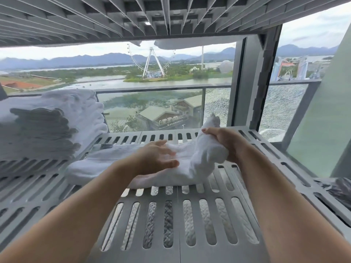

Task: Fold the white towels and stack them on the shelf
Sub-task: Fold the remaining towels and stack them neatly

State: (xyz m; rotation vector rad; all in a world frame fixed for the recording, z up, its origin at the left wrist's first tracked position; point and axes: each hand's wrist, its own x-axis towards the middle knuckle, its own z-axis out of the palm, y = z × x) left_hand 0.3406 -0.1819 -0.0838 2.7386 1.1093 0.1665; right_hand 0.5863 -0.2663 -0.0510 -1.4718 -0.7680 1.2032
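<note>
1 white towel [98, 166] lies lengthwise across the slotted grey shelf [178, 215]. Its left part is flat on the slats and its right end is bunched and lifted. The right hand [226, 143] is curled round that bunched end and holds it above the shelf; a corner of cloth sticks up past the fingers. The left hand [159, 156] is open, fingers straight, lying against the towel's middle and gripping nothing. A stack of folded towels [57, 122] sits at the shelf's left, near the towel's left end.

The step in hand looks like folding the right end over the middle. To do it well, the bunched end should be spread out first, or the fold will trap a lump. The left hand would best press flat at the fold line as an anchor while the right carries the end over, edge matched to edge. The slats could snag loose cloth, so lifting beats dragging. The finished width should match the stack, so the towel sits level there.
</note>
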